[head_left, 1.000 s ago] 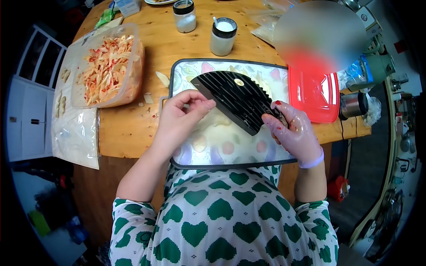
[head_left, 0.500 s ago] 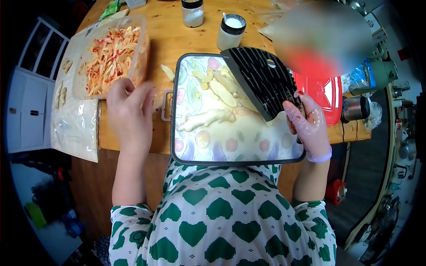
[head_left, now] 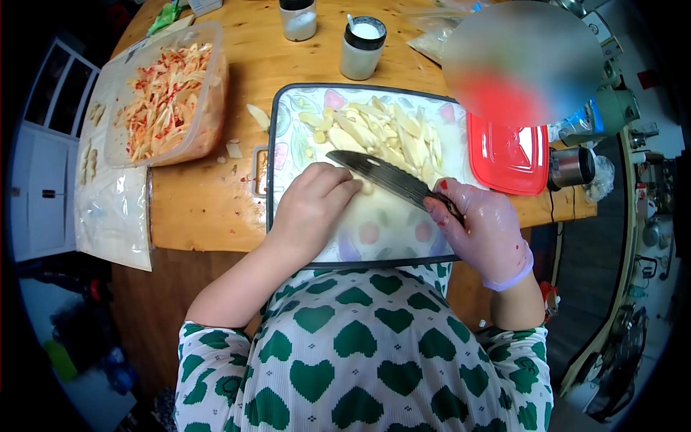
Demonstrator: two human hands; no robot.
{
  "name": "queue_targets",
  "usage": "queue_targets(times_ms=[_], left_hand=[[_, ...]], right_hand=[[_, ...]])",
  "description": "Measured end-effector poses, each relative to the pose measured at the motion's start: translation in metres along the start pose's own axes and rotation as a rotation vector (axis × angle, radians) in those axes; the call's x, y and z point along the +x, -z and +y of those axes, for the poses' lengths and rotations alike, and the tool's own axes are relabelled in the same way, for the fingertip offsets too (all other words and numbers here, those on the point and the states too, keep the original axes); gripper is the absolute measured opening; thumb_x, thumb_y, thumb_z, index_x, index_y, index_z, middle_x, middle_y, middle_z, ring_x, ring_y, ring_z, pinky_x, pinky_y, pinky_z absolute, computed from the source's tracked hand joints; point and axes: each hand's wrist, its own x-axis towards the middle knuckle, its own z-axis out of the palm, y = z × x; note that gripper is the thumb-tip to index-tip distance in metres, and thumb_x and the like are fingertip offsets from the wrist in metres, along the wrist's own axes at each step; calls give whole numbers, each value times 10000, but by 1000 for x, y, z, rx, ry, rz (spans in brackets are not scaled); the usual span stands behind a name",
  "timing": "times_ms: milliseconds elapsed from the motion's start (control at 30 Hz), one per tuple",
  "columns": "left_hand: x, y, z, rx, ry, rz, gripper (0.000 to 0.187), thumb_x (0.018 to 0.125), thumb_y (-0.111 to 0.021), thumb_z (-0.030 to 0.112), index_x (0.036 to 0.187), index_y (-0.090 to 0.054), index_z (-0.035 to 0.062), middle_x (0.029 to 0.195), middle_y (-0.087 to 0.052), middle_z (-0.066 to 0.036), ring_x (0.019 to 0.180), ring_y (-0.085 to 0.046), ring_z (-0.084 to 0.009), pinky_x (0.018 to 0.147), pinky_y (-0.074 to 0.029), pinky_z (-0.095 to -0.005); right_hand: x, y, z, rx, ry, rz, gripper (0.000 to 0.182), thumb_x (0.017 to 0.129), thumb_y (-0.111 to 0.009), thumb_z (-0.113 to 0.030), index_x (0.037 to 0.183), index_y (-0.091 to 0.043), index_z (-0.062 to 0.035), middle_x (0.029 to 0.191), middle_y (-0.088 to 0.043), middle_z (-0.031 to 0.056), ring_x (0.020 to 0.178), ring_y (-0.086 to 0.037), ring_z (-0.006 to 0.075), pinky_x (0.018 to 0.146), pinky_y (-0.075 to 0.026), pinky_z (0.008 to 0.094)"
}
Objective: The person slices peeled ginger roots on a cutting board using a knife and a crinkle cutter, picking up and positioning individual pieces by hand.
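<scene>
My right hand (head_left: 482, 227), in a clear glove with red specks, grips the handle of a black-bladed knife (head_left: 381, 176) over the cutting board (head_left: 317, 253). My bare left hand (head_left: 313, 205) is closed on a pale root piece (head_left: 367, 188) beside the blade, mostly hidden under its fingers. Behind the knife lies a heap of pale yellow slices (head_left: 389, 129). The board has a dark rim and printed vegetables.
A plastic tub (head_left: 216, 93) of red-seasoned shreds (head_left: 169, 101) stands at the left on a plastic sheet (head_left: 115, 216). Two jars (head_left: 361, 57) (head_left: 298, 23) stand behind the board. A red lid (head_left: 507, 158) and a metal cup (head_left: 571, 168) are at the right.
My left hand has moved right, from beside the tub onto the root on the board. The knife has turned from broadside to edge-down and lowered, uncovering the slices.
</scene>
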Motion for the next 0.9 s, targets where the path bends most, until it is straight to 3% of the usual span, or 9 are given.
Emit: queue_targets(times_ms=[200, 300, 400, 600, 700, 833, 867, 900], left_hand=[[3, 0, 5, 17, -4, -38, 268, 780, -789, -22, 1045, -763, 8, 1031, -721, -120, 977, -692, -322, 837, -588, -392], [0, -2, 7, 27, 19, -47, 281, 769, -776, -27, 1048, -763, 8, 1038, -723, -120, 983, -698, -320, 843, -589, -389], [0, -3, 8, 36, 32, -41, 290, 759, -769, -34, 1045, -764, 12, 1044, -726, -121, 986, -705, -316, 848, -590, -386], [1, -3, 7, 42, 20, -41, 307, 738, -767, -40, 1039, -767, 20, 1050, -730, -119, 975, -711, -308, 846, -594, -381], [-2, -3, 7, 54, 25, -33, 318, 730, -768, -38, 1043, -769, 24, 1048, -730, -115, 969, -714, -305, 838, -597, -379], [-2, -2, 9, 61, 22, -25, 330, 727, -774, -32, 1051, -773, 33, 1040, -731, -107, 966, -715, -298, 824, -600, -372], [-2, -1, 9, 62, 20, -21, 332, 727, -775, -30, 1053, -774, 36, 1038, -731, -105, 966, -716, -296, 820, -601, -369], [-2, -2, 10, 66, 26, -20, 332, 728, -778, -31, 1052, -775, 39, 1037, -732, -103, 968, -717, -294, 821, -601, -367]], right_hand=[[-10, 13, -6, -204, 50, -56, 173, 1054, -640, -235, 969, -667, -87, 795, -736, 131, 728, -721, 372, 648, -565, 465], [-12, 19, -3, -109, 54, -96, 181, 1027, -691, -240, 999, -686, -61, 782, -678, 204, 751, -686, 422, 651, -534, 499], [-6, 23, -3, -111, 50, -169, 180, 1069, -606, -239, 992, -663, -86, 802, -734, 145, 751, -724, 394, 660, -565, 497], [24, -10, 6, 3, -7, -258, 191, 1074, -591, -244, 1004, -647, -76, 817, -726, 190, 775, -721, 434, 690, -568, 532], [16, -27, 3, -95, 96, -120, 212, 1079, -621, -273, 1012, -647, -73, 727, -677, 187, 745, -694, 438, 680, -549, 523], [9, -7, 16, -32, -1, -217, 236, 1072, -637, -289, 996, -644, -66, 775, -686, 205, 781, -695, 440, 687, -545, 520], [7, -3, 23, -15, 52, -192, 188, 1069, -601, -259, 993, -637, -91, 781, -739, 124, 751, -721, 403, 670, -567, 497], [6, -3, 24, -36, 53, -180, 188, 1069, -602, -261, 994, -638, -92, 782, -741, 118, 750, -720, 402, 667, -567, 496]])
